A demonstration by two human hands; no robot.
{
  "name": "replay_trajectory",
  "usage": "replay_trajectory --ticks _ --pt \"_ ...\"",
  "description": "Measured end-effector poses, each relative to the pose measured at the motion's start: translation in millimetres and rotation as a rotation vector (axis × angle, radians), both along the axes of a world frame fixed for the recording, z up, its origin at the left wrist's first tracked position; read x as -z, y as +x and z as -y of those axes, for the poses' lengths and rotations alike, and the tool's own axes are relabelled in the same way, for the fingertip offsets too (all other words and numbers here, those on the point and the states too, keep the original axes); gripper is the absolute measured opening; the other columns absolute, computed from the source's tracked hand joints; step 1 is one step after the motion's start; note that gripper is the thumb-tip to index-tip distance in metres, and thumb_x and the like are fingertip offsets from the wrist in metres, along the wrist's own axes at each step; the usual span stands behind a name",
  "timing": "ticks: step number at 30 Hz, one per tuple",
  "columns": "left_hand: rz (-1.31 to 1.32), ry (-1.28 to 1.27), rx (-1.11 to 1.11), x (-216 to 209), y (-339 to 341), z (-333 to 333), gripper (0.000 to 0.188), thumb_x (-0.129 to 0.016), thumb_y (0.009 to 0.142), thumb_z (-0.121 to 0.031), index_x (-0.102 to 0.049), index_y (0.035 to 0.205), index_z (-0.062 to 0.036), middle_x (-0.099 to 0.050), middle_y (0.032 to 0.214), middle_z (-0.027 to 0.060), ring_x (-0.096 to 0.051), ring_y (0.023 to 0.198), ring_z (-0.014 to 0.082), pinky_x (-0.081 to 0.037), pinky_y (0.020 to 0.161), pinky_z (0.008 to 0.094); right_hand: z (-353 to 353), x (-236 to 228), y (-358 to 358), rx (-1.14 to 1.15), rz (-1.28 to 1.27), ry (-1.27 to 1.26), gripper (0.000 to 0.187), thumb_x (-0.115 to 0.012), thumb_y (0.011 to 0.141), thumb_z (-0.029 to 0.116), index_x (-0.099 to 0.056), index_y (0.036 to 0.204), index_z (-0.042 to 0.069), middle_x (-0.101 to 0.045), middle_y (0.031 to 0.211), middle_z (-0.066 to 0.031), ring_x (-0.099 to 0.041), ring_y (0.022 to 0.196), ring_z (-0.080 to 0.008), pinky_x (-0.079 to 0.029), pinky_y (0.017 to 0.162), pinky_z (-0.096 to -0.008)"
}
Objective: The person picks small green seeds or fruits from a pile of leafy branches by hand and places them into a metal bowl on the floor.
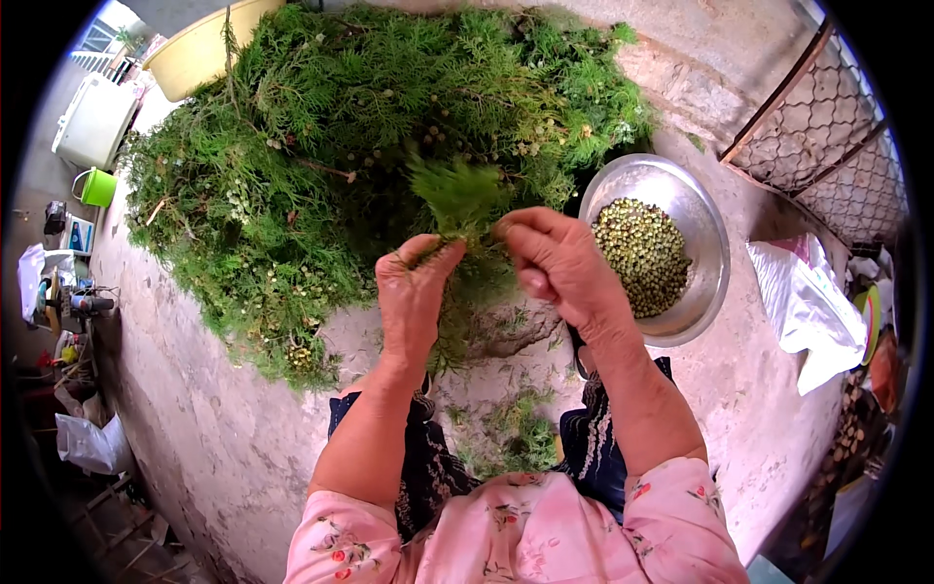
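Note:
In front of me my left hand (413,282) is closed around a green conifer sprig (455,195), whose feathery tip is smeared by motion. My right hand (564,265) is just to the right of it, thumb and fingers pinched together at the sprig's edge. Whatever lies between those fingertips is too small to make out. Beyond both hands spreads a big heap of cut conifer branches (321,107) bearing small pale green cones. Close to my right hand stands a wide metal bowl (708,224), partly filled with small round green cones (642,255).
Loose green clippings (520,428) lie on the concrete floor (195,419) between my feet. A yellow tub (199,49) and a small green bucket (97,187) stand at the left. Right of the bowl are a white sack (812,307) and a wire mesh panel (827,127).

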State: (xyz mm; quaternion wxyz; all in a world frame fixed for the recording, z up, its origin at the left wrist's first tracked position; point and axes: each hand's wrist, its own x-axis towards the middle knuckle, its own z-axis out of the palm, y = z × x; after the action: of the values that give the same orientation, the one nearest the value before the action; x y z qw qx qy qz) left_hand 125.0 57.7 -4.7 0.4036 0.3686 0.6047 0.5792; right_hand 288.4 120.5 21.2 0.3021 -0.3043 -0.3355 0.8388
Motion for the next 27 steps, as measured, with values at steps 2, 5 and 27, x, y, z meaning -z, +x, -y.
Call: replay_trajectory --ticks 2,5,27 --pt "0.029 -0.068 -0.062 1.5 -6.8 -0.1 0.010 -0.066 0.079 -0.013 -0.063 0.080 -0.0032 -0.047 0.060 -0.0048 -0.037 0.051 0.0076 -0.033 0.052 0.0215 -8.5 -3.1 9.4 0.213 0.153 -0.061 0.020 -0.056 0.085 0.013 -0.056 0.100 0.000 -0.050 0.062 0.0006 -0.043 0.048 -0.0037 -0.027 0.036 -0.0161" --pt "0.252 -0.109 -0.049 3.7 -15.7 -3.2 0.016 -0.067 0.078 -0.016 -0.055 0.073 -0.0068 -0.047 0.064 -0.0037 -0.036 0.053 0.0074 -0.028 0.049 0.0220 -31.3 14.4 57.8 0.542 0.336 0.044 0.034 -0.056 0.081 0.009 -0.049 0.113 -0.003 -0.053 0.069 -0.0044 -0.048 0.054 -0.0093 -0.036 0.043 -0.0209" --pt "0.553 -0.092 0.085 -0.7 -18.3 -4.1 0.019 -0.056 0.079 -0.017 -0.058 0.084 0.0014 -0.036 0.051 -0.0054 -0.027 0.045 0.0045 -0.017 0.043 0.0210 11.7 -12.7 7.3 0.324 0.415 0.734 0.018 -0.061 0.077 0.000 -0.064 0.093 0.007 -0.060 0.083 -0.0015 -0.053 0.058 -0.0088 -0.044 0.050 -0.0210"
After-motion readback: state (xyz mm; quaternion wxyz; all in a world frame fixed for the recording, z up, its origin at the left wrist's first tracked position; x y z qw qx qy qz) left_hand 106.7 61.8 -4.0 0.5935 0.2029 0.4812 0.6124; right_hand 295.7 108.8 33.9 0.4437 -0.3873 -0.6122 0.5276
